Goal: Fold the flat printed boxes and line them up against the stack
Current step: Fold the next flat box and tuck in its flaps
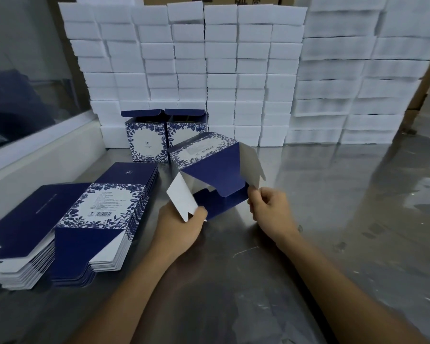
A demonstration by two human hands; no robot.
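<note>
Far left: a glass pane (23, 78) above a white ledge (35, 155) that runs beside the counter (333, 219); counter of grey metal, glossy, scuffed and reflecting the white wall behind. Left foreground: a pile of flat printed boxes (70, 229), navy with a blue-and-white leaf border and a barcode panel, lying on the counter in two overlapping heaps. Behind them: two folded boxes (165, 140), upright, side by side and touching, top flaps open, set against the stack of white blocks (209, 70); the stack fills the back of the counter in many columns, with brown cartons showing above it. Centre: a half-folded box (209, 170), tilted, held off the counter, bottom flaps splayed toward the camera; left hand (181, 229) with its grip clamped on the white-faced flap at lower left; right hand (268, 207) with its grip pinched on the edge of the right flap. Right: further taller columns of white blocks (358, 83); brown board edge at far right.
</note>
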